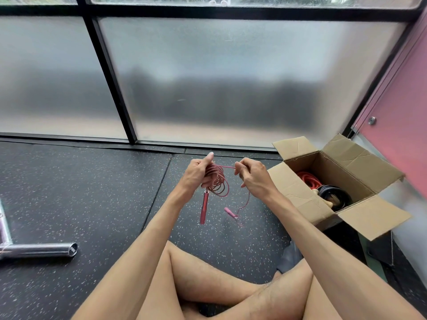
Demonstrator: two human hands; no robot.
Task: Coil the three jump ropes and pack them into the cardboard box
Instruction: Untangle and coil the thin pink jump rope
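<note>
My left hand [198, 173] grips a coil of thin pink jump rope [218, 182] above the floor. One pink handle [203, 207] hangs straight down from the coil. My right hand [250, 175] pinches the loose strand just right of the coil; the strand drops to the second pink handle [230, 213], which dangles near the floor. The open cardboard box [298, 192] stands to the right. Inside it lie a coiled orange-red rope [309, 179] and a coiled black rope [333, 195].
I sit cross-legged on a speckled black rubber floor [92, 192]. A chrome bar [39, 250] lies at the left. A frosted glass wall [208, 77] rises behind, and a pink wall [402, 125] stands beyond the box. The box flaps spread outward.
</note>
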